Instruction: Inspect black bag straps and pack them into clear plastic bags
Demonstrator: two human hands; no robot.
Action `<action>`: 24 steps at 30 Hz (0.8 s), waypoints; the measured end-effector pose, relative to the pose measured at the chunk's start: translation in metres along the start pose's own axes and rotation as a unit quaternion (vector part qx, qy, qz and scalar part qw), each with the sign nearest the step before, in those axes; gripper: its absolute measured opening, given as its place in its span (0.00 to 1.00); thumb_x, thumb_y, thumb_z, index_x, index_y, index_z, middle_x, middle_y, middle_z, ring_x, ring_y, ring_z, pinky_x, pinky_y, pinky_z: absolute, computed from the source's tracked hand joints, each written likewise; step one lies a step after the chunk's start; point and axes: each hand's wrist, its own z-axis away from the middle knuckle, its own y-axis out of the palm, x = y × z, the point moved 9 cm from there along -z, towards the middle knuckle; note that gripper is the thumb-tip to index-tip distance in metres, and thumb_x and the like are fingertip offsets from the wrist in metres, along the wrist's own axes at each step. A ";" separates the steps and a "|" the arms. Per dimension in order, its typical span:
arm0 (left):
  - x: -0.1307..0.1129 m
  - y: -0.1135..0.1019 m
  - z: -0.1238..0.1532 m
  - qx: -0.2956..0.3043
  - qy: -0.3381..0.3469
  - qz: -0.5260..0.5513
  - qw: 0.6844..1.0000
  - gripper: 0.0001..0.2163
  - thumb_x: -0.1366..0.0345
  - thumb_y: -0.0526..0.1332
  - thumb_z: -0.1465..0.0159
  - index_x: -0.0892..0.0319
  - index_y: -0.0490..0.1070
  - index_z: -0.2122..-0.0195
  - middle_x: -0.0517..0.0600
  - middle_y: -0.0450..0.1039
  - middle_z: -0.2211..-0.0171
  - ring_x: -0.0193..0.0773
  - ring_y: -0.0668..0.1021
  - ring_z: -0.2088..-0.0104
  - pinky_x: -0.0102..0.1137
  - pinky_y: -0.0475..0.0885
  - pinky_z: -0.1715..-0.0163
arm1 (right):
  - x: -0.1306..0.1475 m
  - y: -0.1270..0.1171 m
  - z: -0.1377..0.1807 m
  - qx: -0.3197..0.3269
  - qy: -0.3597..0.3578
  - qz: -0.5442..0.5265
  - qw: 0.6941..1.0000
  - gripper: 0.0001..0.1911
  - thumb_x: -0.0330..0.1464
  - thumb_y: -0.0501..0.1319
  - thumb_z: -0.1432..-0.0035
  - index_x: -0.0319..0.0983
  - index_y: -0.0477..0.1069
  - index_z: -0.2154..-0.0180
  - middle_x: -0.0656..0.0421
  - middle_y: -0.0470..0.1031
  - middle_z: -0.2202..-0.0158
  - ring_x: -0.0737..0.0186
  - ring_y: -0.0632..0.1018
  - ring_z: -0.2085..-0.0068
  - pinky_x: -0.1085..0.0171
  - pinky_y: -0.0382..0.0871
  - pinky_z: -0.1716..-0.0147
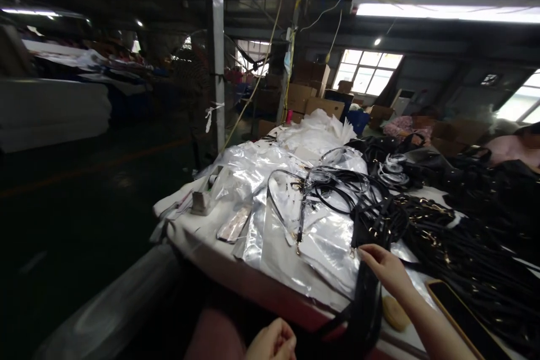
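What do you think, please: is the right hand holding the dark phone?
No, the dark phone lies apart from the right hand.

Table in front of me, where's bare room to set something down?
The plainest free patch is a small strip of white tabletop, near left, bordered by the grey box, the phone-like item and the front edge. Elsewhere it's crowded: clear plastic bags cover much of the middle, and black straps heap on the right, beyond your right hand.
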 end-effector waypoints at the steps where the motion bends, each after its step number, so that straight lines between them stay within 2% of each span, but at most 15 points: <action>1: 0.000 0.000 0.001 0.000 -0.004 0.004 1.000 0.20 0.43 0.57 0.41 0.57 0.61 0.67 0.47 0.71 0.75 0.32 0.70 0.75 0.27 0.61 0.74 | -0.002 0.009 -0.001 0.016 0.000 0.009 1.000 0.16 0.47 0.64 0.51 0.41 0.78 0.68 0.56 0.82 0.69 0.49 0.81 0.65 0.55 0.72 0.61; 5: -0.005 -0.002 0.005 -0.015 -0.013 0.013 1.000 0.21 0.42 0.57 0.41 0.57 0.60 0.68 0.48 0.70 0.75 0.32 0.70 0.76 0.27 0.60 0.75 | -0.009 0.015 -0.022 0.034 0.009 0.050 0.998 0.16 0.46 0.62 0.51 0.40 0.78 0.70 0.55 0.82 0.71 0.48 0.81 0.66 0.54 0.71 0.62; 9: 0.003 -0.001 0.003 -0.017 -0.024 0.024 0.999 0.21 0.42 0.58 0.42 0.57 0.60 0.68 0.47 0.70 0.76 0.32 0.70 0.77 0.27 0.60 0.75 | -0.006 0.017 -0.047 0.023 0.027 0.094 0.995 0.12 0.40 0.61 0.48 0.39 0.77 0.69 0.51 0.82 0.67 0.46 0.80 0.61 0.52 0.69 0.58; 11: 0.011 0.001 0.001 -0.014 -0.034 0.028 0.999 0.22 0.42 0.58 0.43 0.57 0.61 0.67 0.46 0.70 0.76 0.32 0.70 0.77 0.27 0.60 0.75 | 0.005 0.040 -0.055 0.051 0.028 0.094 0.994 0.10 0.37 0.61 0.45 0.38 0.77 0.67 0.52 0.81 0.65 0.50 0.80 0.62 0.55 0.70 0.57; 14: 0.015 0.006 -0.001 -0.001 -0.039 0.025 0.999 0.22 0.42 0.60 0.43 0.58 0.62 0.67 0.47 0.71 0.76 0.33 0.71 0.76 0.28 0.61 0.74 | 0.029 0.102 -0.063 0.124 0.032 0.074 0.989 0.12 0.38 0.61 0.39 0.37 0.76 0.60 0.56 0.80 0.62 0.60 0.80 0.65 0.58 0.73 0.59; 16: 0.012 0.009 -0.001 0.010 -0.036 0.024 0.999 0.21 0.43 0.60 0.43 0.58 0.63 0.67 0.48 0.71 0.75 0.33 0.71 0.75 0.28 0.62 0.74 | 0.041 0.141 -0.067 0.156 0.055 0.068 0.984 0.14 0.40 0.61 0.36 0.37 0.73 0.55 0.56 0.78 0.58 0.61 0.79 0.63 0.57 0.74 0.60; 18: 0.008 0.009 0.000 0.014 -0.037 0.024 0.999 0.20 0.44 0.61 0.43 0.58 0.63 0.66 0.49 0.71 0.75 0.34 0.72 0.75 0.28 0.63 0.74 | 0.046 0.168 -0.071 0.165 0.089 0.067 0.980 0.15 0.39 0.61 0.35 0.37 0.71 0.51 0.54 0.75 0.53 0.59 0.78 0.58 0.55 0.75 0.58; 21: 0.005 0.004 0.005 0.003 -0.046 0.023 0.999 0.18 0.47 0.61 0.41 0.59 0.64 0.66 0.50 0.72 0.74 0.34 0.72 0.75 0.28 0.63 0.74 | 0.047 0.186 -0.075 0.179 0.129 0.041 0.974 0.16 0.37 0.61 0.35 0.38 0.70 0.49 0.53 0.73 0.49 0.56 0.77 0.54 0.53 0.74 0.56; 24: 0.005 -0.001 0.011 -0.010 -0.061 0.030 0.998 0.16 0.50 0.61 0.41 0.59 0.65 0.65 0.50 0.73 0.73 0.34 0.73 0.75 0.28 0.64 0.75 | 0.044 0.187 -0.072 0.215 0.151 -0.018 0.965 0.16 0.37 0.61 0.35 0.37 0.70 0.49 0.53 0.74 0.50 0.57 0.78 0.56 0.55 0.75 0.58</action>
